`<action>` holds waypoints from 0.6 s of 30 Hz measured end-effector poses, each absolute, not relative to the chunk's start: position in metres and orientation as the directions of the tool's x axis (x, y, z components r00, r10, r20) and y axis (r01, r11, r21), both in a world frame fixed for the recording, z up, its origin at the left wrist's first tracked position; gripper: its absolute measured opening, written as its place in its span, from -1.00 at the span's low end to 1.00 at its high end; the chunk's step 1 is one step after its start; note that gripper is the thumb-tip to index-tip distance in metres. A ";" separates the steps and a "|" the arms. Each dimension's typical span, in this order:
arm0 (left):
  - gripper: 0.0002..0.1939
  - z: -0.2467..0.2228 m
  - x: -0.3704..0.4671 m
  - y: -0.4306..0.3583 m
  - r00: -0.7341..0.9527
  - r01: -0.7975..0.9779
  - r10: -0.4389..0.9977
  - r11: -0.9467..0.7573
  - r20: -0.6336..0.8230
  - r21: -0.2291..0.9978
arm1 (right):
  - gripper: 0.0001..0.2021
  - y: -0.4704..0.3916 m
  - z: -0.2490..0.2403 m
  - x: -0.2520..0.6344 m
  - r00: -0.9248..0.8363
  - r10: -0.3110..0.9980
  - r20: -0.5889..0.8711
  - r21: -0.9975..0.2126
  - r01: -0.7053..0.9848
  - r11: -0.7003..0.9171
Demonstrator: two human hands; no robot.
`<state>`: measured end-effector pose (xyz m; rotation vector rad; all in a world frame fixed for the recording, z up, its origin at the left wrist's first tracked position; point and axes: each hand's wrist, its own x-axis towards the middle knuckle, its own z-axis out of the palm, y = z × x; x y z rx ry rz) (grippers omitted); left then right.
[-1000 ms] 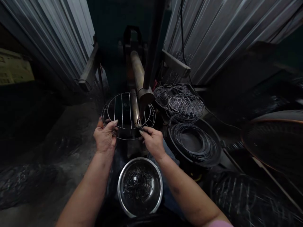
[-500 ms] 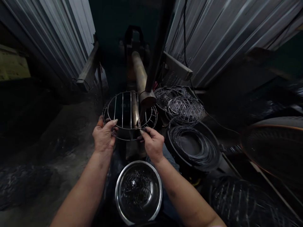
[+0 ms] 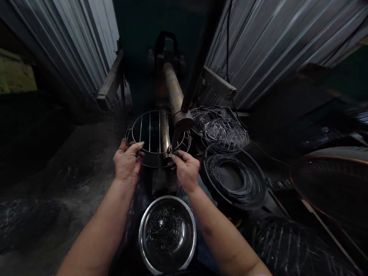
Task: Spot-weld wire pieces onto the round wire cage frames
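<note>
My left hand (image 3: 128,159) is closed on the left rim of a round wire rack (image 3: 149,152), thumb on top and fingers beneath. The rack has two rings joined by short wires, with straight bars across the upper ring. My right hand (image 3: 185,166) pinches a small dark wire piece (image 3: 171,152) at the rack's near rim; the fingers hide most of it. Just above that spot, the pointed tip (image 3: 175,140) of a spot-welding machine's upper arm (image 3: 175,90) comes down. The brass lower post (image 3: 165,132) shows through the rack.
A steel bowl (image 3: 142,245) with short bent wires sits close below my hands. To the right are a dark pan (image 3: 260,172) holding coiled wire rings (image 3: 215,168) and a heap of wire racks (image 3: 224,132). A copper-rimmed round thing (image 3: 296,163) stands farther right.
The rack's near rim has risen slightly, meeting the machine's tip. The machine's upper arm appears a little lower and farther right in view. Both hands keep their grips.
</note>
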<state>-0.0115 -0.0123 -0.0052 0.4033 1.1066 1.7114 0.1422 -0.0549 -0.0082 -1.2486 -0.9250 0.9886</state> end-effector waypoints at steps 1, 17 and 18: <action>-0.54 -0.006 -0.012 -0.012 -0.430 -0.562 0.874 -0.061 -0.228 0.825 | -0.82 -0.054 -0.007 0.142 0.315 0.949 0.016 -0.995 -0.090 0.046; -0.54 0.001 -0.011 -0.009 -0.430 -0.546 0.868 -0.032 -0.247 0.837 | -0.84 -0.050 -0.004 0.139 0.309 0.950 -0.034 -0.995 -0.105 -0.002; -0.54 0.001 -0.011 -0.009 -0.427 -0.545 0.869 -0.028 -0.249 0.838 | -0.84 -0.050 -0.005 0.140 0.295 0.955 -0.036 -0.994 -0.113 -0.003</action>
